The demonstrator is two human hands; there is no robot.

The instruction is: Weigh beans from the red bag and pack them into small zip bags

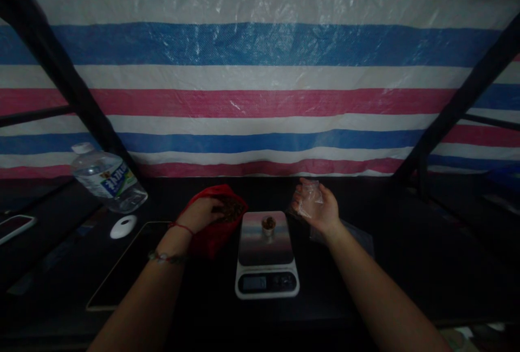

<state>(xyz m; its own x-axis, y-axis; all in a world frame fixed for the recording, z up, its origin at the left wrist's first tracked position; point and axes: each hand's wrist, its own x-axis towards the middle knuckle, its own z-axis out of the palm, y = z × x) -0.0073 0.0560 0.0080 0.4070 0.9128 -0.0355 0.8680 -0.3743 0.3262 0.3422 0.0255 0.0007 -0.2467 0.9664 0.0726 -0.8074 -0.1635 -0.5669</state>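
Bare forearms flank a white, steel-topped rectangular scale, long axis running away, display nearest; a small brown-filled cup stands toward its far end. Left hand dips into an open red bag, grip unclear; right hand, upturned, holds clear plastic.

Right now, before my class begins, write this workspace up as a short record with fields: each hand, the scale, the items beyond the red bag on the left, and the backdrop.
Left hand: fingers in the mouth of the red bag, at the brown pieces
Right hand: palm up, holding clear plastic
Scale: between the hands, bearing a small cup
Display: too faint to read surely
Far left items: labelled bottle, white mouse
Backdrop: striped sheet
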